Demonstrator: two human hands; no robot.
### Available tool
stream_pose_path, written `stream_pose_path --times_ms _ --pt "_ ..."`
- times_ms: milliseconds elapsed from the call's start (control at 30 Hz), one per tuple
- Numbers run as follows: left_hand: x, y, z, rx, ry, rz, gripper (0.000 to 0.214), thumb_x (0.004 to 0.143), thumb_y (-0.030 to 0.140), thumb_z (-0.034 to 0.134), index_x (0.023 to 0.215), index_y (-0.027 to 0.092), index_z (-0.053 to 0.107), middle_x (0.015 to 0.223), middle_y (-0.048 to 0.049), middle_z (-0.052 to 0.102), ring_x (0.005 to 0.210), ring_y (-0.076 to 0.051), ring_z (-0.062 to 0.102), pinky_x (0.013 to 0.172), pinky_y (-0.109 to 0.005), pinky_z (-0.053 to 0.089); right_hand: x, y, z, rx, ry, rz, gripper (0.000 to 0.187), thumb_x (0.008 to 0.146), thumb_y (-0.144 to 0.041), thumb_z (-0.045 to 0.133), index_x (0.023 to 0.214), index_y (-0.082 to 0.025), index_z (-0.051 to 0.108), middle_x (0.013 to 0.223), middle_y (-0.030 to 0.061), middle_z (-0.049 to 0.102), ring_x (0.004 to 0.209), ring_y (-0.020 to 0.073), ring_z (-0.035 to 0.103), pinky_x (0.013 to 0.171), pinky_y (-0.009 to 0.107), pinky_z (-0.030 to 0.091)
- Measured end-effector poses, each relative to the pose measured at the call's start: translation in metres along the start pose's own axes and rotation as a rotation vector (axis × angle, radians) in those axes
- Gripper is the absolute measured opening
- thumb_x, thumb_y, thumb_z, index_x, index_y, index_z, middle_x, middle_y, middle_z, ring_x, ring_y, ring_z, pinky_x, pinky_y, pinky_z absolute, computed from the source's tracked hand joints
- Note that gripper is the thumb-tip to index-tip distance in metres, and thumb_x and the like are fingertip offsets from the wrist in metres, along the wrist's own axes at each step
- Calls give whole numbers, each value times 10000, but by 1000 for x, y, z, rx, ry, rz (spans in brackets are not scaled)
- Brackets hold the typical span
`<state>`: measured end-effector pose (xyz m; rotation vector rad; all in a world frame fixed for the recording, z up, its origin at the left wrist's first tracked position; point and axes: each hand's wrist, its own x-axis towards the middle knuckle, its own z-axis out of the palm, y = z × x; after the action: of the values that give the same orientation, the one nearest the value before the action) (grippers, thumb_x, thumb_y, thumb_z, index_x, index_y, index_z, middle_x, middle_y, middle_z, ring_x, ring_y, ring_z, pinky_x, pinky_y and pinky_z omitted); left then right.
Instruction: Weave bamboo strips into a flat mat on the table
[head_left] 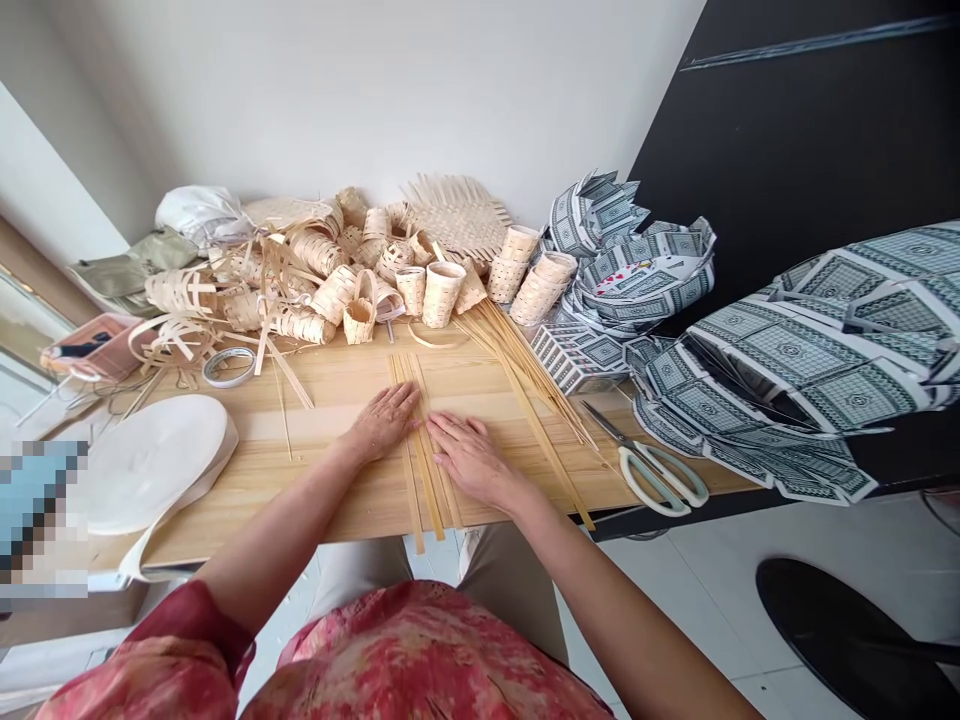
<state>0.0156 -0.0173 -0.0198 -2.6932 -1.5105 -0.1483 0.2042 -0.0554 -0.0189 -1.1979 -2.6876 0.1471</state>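
Light wooden tabletop [315, 400] held flat pale bamboo strips [420, 440], pinned mid-length under left hand [384, 420] and right hand [472, 455], palms flat, nothing grasped. Risk judged: strips fanned apart if pressure eased; white-handled scissors [660, 470] right of strips.

Matt pale bamboo strips [424, 455] on a smooth light wooden table [330, 385].

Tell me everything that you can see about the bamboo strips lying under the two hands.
The bamboo strips are a few thin, flat, pale yellow slats that look like split bamboo. They lie side by side, close together, on the wooden table, running from the near edge, which their near ends slightly overhang, away toward the pile of small woven baskets. The left hand rests flat on them from the left, and the right hand presses on them from the right. They look straight and unwoven.
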Motion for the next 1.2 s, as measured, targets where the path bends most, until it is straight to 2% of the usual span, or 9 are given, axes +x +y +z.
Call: stream_pose_path --times_ms 200,333,467,567,700,867,1200 --pt "1 1 -3 6 -19 -25 485 900 354 357 1305 88 352 1389 -157 346 1288 -231 310 1049 -376 280 -1 -1 -1 -5 0 -6 435 898 -202 322 1323 -120 365 1383 103 343 1273 200 277 1001 426 235" --pt "-2 -1 -13 28 -48 -76 479 907 332 331 1302 61 341 1387 -190 332 1279 -252 324 1033 -391 299 -1 0 -6 33 -21 19 444 908 -213 294 1344 -139 333 1391 91 332 1277 183 275 1014 402 235" --pt "-13 -5 -29 40 -112 -72 460 885 335 382 1276 92 383 1350 -175 400 1228 -252 406 996 -389 348 2 2 -10 43 -37 37 445 910 -232 303 1343 -132 336 1406 92 302 1287 182 256 1019 395 237" --pt "-26 -4 -34 44 -146 -63 500 879 363 383 1300 95 355 1369 -170 372 1252 -255 369 1000 -394 344 4 2 -7 42 -30 29 445 903 -223 315 1337 -130 347 1403 91 308 1290 183 250 1025 408 226" --pt "-40 4 -25 53 -154 -76 510 889 363 350 1326 102 329 1394 -148 335 1283 -244 319 1020 -404 321 5 2 -1 43 1 2 438 896 -201 313 1325 -131 364 1384 98 344 1282 188 269 1017 428 224" --pt "-42 12 -12 66 -108 -114 506 881 361 361 1325 120 346 1399 -146 329 1287 -269 307 1030 -479 282 4 1 2 36 20 -2 421 898 -202 313 1305 -133 395 1370 107 366 1269 199 291 1012 436 216" --pt "-37 13 -15 60 -96 -113 501 879 366 364 1318 124 351 1395 -120 348 1294 -252 294 1041 -485 261 3 2 0 51 37 -42 413 896 -192 317 1296 -119 396 1366 116 369 1262 195 296 1000 436 214"
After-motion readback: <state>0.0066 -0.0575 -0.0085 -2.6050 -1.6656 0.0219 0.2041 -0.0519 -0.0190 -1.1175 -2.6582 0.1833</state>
